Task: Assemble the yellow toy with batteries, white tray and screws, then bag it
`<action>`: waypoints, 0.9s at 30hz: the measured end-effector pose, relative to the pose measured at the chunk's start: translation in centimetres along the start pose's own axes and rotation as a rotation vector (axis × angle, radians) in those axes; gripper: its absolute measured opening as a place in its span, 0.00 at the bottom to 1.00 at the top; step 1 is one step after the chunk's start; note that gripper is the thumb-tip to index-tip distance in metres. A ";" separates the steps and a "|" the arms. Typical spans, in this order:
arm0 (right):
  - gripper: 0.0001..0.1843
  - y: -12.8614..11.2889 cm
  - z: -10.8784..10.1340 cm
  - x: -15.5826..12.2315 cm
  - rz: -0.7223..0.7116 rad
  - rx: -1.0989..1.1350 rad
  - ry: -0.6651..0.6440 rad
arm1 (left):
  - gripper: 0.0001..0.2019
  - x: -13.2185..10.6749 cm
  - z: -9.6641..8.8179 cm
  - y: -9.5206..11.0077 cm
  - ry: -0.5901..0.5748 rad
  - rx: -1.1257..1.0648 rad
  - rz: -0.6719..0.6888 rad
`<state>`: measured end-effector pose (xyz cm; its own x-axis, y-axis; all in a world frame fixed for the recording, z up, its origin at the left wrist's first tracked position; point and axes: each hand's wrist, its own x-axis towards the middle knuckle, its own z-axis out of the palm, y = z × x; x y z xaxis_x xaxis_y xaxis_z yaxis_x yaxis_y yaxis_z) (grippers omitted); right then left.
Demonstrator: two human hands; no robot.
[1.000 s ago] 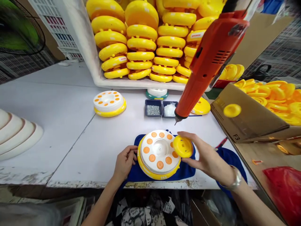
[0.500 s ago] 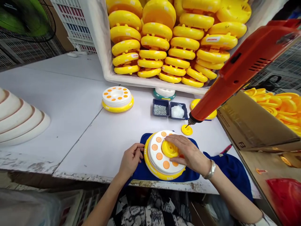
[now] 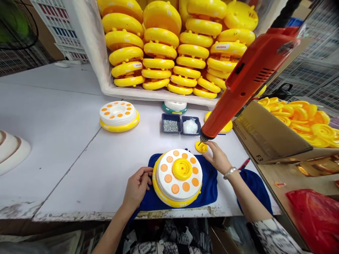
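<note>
A round white disc with orange dots and a yellow base (image 3: 169,187) lies on a blue cloth (image 3: 209,187). A yellow cap (image 3: 182,169) sits in its centre. My left hand (image 3: 136,188) grips the disc's near-left rim. My right hand (image 3: 218,157), holding nothing, has its fingers beside a small yellow round part (image 3: 201,146) on the table. An orange-red electric drill (image 3: 246,83) hangs just above those fingers, its bit close to the small part.
A second dotted disc (image 3: 119,116) stands at the left. Behind it are two dark trays of silver grit (image 3: 171,125) and white material (image 3: 190,126). A white crate (image 3: 159,94) holds stacked yellow parts. A cardboard box (image 3: 267,135) of yellow-orange parts stands at the right, near a red bag (image 3: 315,218).
My right hand has left the yellow cap, which now sits alone at the disc's centre. The hand has moved away toward the small yellow part, and the drill hangs further left.
</note>
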<state>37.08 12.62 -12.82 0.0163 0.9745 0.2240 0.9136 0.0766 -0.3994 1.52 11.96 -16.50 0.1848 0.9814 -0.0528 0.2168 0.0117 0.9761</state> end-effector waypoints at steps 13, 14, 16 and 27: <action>0.26 1.4 -1.3 -1.3 0.034 -0.033 0.051 | 0.13 -0.2 0.1 0.3 0.010 0.006 0.009; 0.26 0.0 -2.3 -1.7 0.002 -0.001 0.046 | 0.13 -0.2 0.1 0.3 0.008 0.006 0.007; 0.25 -3.6 -4.1 -2.2 -0.136 0.142 -0.023 | 0.13 -0.2 0.1 0.3 0.003 0.006 0.003; 0.32 -11.9 -3.7 -1.2 -0.485 0.067 -0.384 | 0.12 -0.6 0.4 -0.2 -0.008 -0.008 0.025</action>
<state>27.67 9.80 -5.07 -0.5529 0.8308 0.0637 0.7524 0.5307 -0.3902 1.72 11.31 -16.75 0.1974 0.9799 -0.0299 0.2047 -0.0114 0.9788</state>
